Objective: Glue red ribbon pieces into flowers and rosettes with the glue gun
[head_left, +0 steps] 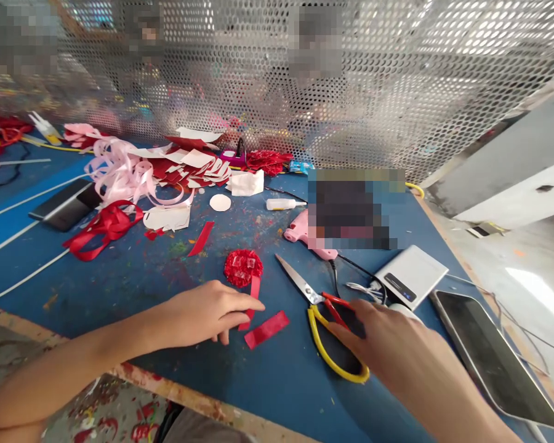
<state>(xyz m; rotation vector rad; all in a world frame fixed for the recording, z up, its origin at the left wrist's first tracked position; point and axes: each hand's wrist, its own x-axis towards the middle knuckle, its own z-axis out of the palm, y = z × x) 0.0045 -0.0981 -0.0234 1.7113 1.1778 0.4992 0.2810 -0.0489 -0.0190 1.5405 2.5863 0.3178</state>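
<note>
My left hand point(203, 315) lies on the blue table point(133, 277), fingers stretched out together. Its index finger rests across a red ribbon strip point(255, 288) that hangs from a red rosette point(242, 267). A loose red ribbon piece point(266, 329) lies just right of the fingertips. My right hand point(392, 347) reaches left over the yellow handles of a pair of scissors point(325, 354). Its fingers are extended and the fingertips touch the handles near the pivot. The scissor blades point(295, 280) point up and left, closed.
A pink glue gun point(299, 231), a white power bank point(410, 274) and a dark tablet point(493, 360) lie on the right. Cut red and white pieces point(189, 166), pink ribbon point(120, 172), a red ribbon bundle point(104, 227) and a phone point(64, 203) lie on the left. A perforated screen point(373, 92) stands behind; people sit beyond it.
</note>
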